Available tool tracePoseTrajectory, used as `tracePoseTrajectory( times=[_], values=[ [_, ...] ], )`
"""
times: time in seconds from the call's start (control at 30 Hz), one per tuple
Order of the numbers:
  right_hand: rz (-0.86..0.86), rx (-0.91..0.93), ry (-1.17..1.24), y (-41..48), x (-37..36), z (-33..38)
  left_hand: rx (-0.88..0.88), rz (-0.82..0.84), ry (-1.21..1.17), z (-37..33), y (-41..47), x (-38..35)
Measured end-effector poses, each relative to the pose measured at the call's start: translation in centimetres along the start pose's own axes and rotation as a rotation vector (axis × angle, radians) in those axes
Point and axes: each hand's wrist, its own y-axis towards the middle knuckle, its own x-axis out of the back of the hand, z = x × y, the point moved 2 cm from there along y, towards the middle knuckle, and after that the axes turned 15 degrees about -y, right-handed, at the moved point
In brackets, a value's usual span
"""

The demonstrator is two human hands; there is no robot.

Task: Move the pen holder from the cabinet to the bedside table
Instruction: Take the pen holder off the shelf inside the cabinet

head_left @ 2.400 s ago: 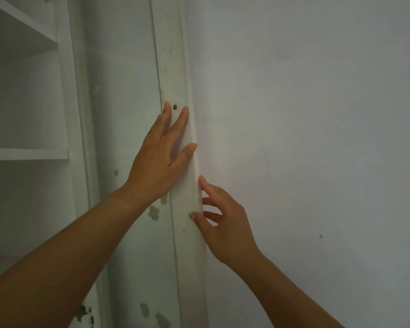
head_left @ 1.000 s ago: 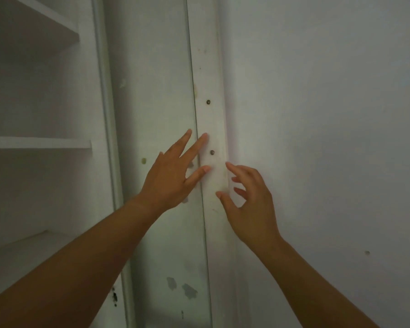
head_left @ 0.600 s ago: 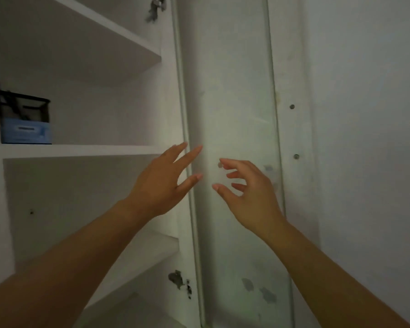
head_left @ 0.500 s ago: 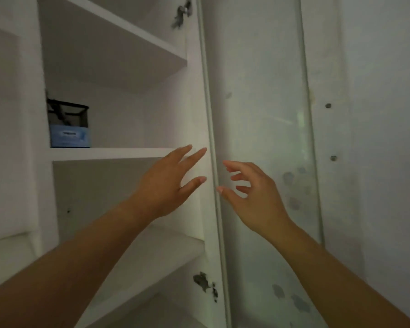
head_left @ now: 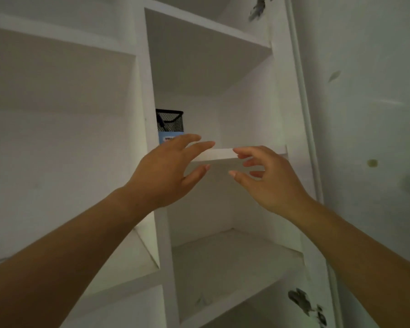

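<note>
A black mesh pen holder with a blue label on its lower part stands at the left end of a white cabinet shelf, against the vertical divider. My left hand is raised just below and in front of it, fingers spread, holding nothing; its fingertips cover the label's lower edge. My right hand hovers to the right at the shelf's front edge, fingers apart and curled, also holding nothing. The bedside table is out of view.
The white cabinet has a vertical divider, more shelves above and below, and a wider compartment on the left. The open door stands at the right, with metal hinges near its lower edge.
The view has swung left from the door into the cabinet, bringing the pen holder toward the middle. Both hands have left the door edge and now reach toward the shelf.
</note>
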Motion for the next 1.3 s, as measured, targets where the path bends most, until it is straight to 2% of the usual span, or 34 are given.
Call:
tracePoseTrajectory(
  times=[0.1, 0.63, 0.93, 1.3],
  values=[
    [-0.009, 0.045, 0.052, 1.9, -0.8, -0.2, -0.032, -0.028, 0.104, 0.7, 0.6, 1.0],
    [0.059, 0.329, 0.278, 11.5, -4.6, -1.8, 0.202, -0.151, 0.474, 1.2, 4.0, 3.1],
    [0.053, 0.413, 0.297, 15.2, -7.6, -0.6, 0.35, -0.325, 0.46, 3.3, 4.1, 1.1],
    [0.125, 0.512, 0.295, 18.0, -10.3, 1.8, 0.305, -0.38, 0.457, 4.3, 3.1, -0.4]
  ],
)
